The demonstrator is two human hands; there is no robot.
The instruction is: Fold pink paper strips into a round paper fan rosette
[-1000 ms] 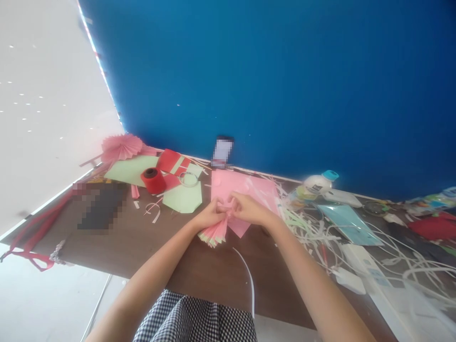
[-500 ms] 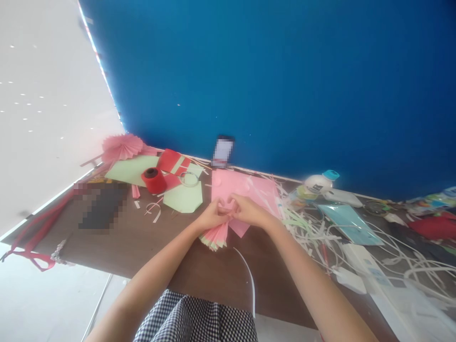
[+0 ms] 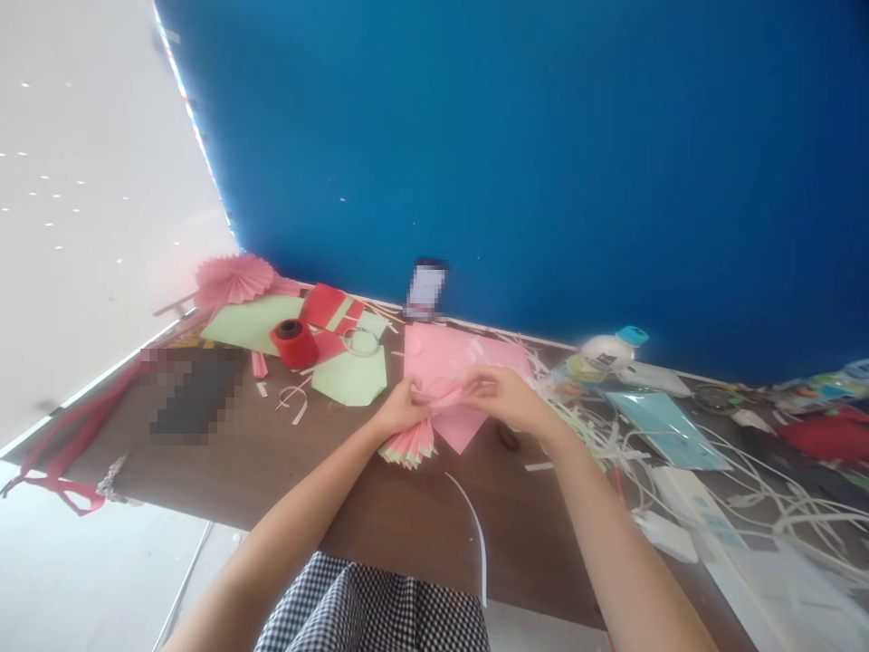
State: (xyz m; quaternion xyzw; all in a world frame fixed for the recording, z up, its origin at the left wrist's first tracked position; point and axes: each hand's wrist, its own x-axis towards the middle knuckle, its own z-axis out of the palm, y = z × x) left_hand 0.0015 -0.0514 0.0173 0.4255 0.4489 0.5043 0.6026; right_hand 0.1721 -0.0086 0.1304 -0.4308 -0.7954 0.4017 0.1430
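My left hand (image 3: 402, 407) is closed around the gathered middle of a pleated pink paper fan (image 3: 411, 441). The fan's lower folds spread toward me and end in pale green edges. My right hand (image 3: 499, 396) is to the right of the fan's upper end, its fingertips pinched together. Blur hides what those fingertips hold, if anything. Under both hands lies a pink paper sheet (image 3: 468, 349), one corner pointing toward me. A thin white paper strip (image 3: 479, 534) curves over the table's front edge.
Left of the sheet are a red spool (image 3: 294, 344), pale green paper (image 3: 349, 376) and a finished-looking pink pleated rosette (image 3: 234, 278). A phone (image 3: 425, 290) leans on the blue wall. White cables (image 3: 753, 498), paper scraps and a white bottle (image 3: 607, 351) crowd the right side.
My right hand has moved right, away from my left hand, baring the fan's upper folds and a short strip on the table. My left hand keeps its hold on the fan.
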